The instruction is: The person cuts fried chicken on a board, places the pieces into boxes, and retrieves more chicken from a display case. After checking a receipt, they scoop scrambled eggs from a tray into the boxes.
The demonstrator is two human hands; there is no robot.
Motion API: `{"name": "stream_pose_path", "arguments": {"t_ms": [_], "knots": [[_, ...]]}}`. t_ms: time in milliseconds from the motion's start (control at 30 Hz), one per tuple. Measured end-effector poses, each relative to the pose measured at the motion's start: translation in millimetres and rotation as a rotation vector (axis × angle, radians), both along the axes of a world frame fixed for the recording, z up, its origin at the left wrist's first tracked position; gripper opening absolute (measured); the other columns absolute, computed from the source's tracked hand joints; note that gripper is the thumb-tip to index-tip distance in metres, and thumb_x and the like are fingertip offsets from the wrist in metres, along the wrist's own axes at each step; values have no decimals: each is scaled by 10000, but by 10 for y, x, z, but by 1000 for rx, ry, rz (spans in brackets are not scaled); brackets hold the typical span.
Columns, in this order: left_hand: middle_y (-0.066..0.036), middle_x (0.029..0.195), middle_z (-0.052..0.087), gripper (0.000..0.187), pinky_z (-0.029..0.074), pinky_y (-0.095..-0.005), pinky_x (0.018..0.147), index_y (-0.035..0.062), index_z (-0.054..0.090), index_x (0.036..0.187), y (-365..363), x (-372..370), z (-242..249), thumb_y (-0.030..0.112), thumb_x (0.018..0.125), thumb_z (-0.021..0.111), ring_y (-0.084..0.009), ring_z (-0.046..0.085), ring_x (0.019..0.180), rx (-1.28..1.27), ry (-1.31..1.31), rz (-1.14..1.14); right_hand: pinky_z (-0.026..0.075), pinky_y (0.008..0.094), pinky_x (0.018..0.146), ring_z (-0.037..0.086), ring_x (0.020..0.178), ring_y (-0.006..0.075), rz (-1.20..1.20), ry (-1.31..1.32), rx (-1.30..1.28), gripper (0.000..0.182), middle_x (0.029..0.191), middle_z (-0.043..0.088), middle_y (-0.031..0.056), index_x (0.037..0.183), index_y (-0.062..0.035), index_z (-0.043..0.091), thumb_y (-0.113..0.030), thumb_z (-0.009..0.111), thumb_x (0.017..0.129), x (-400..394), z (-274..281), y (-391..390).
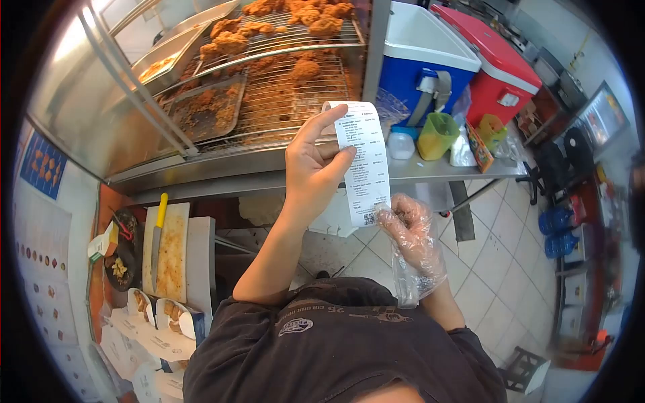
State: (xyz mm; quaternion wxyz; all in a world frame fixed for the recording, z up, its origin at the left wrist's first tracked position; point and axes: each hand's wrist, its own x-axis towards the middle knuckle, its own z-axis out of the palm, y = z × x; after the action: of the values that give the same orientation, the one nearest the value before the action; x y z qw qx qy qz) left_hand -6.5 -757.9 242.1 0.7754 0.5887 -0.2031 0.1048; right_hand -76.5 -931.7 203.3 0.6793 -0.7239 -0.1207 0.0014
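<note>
A long printed paper receipt (pixel 366 158) is held up in front of my chest, its lower end showing a square code. My bare left hand (pixel 319 151) grips its upper left edge, the index finger near the top and the thumb on the printed side. At the lower right corner, my right hand (pixel 415 232) wears a clear plastic glove and pinches the paper. Behind the receipt stands a rack of fried chicken (pixel 322 23) on wire shelves.
To the left, a yellow-handled knife (pixel 158 225) lies on a cutting board (pixel 176 258), near filled paper boxes (pixel 176 316). Blue (pixel 420 60) and red (pixel 504 80) coolers stand at the back right, behind a green jug (pixel 437 138) on a metal table (pixel 423 171).
</note>
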Motion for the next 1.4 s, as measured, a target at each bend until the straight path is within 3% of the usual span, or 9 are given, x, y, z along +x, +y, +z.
{"name": "stream_pose_path", "arguments": {"t_ms": [467, 967, 1033, 1167, 1200, 1300, 1367, 1400], "knots": [[-188, 1149, 601, 496, 532, -282, 816, -69, 435, 1297, 1067, 144, 113, -115, 816, 548, -201, 643, 968, -26, -76, 112, 442, 273, 623, 548, 668, 96, 59, -94, -31, 140, 721, 625, 42, 873, -13, 645, -151, 620, 875, 352, 72, 1036], [-171, 1210, 533, 476, 543, -282, 837, -67, 441, 1274, 677, 563, 540, -113, 816, 563, -204, 620, 1009, -87, -205, 183, 439, 289, 616, 569, 647, 134, 76, -150, 5, 148, 724, 629, 81, 864, -14, 642, -161, 629, 858, 654, 118, 735], [-225, 1056, 625, 493, 573, -289, 757, -50, 390, 1301, 577, 660, 615, -113, 835, 539, -217, 668, 898, -27, -310, 228, 439, 289, 615, 571, 651, 130, 81, -174, 6, 154, 725, 629, 81, 867, -12, 640, -165, 625, 864, 703, 200, 626], [-208, 1084, 611, 463, 573, -285, 769, -56, 413, 1255, 329, 824, 937, -134, 818, 546, -216, 658, 926, -125, -330, 176, 446, 293, 614, 573, 667, 118, 104, -267, -42, 183, 728, 629, 82, 878, -14, 636, -196, 614, 882, 890, 354, 420], [-182, 1131, 579, 441, 569, -280, 781, -59, 430, 1227, 239, 769, 1000, -143, 810, 546, -217, 647, 960, -69, -323, 271, 450, 296, 614, 572, 666, 116, 101, -313, -83, 195, 730, 629, 82, 879, -16, 635, -210, 612, 887, 861, 410, 327], [-166, 1159, 544, 431, 560, -279, 806, -51, 444, 1217, -21, 723, 1568, -144, 808, 543, -214, 634, 994, 26, -529, 213, 417, 239, 581, 520, 649, 52, 73, -401, -214, 130, 709, 619, 16, 846, -2, 632, -124, 605, 882, 863, 1011, 50], [-153, 1158, 540, 412, 551, -276, 835, -54, 474, 1193, -168, 638, 2052, -152, 797, 529, -225, 624, 1013, -15, -619, 146, 423, 255, 579, 526, 613, 73, 4, -545, -193, 159, 655, 611, 41, 849, 3, 639, -152, 617, 872, 1008, 1297, -29], [-144, 1161, 543, 408, 544, -267, 833, -56, 484, 1190, -229, 671, 2380, -144, 794, 524, -223, 623, 1016, 68, -806, 259, 425, 266, 570, 533, 610, 82, -61, -723, -186, 153, 659, 616, 53, 857, 3, 642, -149, 621, 869, 1154, 1506, -56]]}}
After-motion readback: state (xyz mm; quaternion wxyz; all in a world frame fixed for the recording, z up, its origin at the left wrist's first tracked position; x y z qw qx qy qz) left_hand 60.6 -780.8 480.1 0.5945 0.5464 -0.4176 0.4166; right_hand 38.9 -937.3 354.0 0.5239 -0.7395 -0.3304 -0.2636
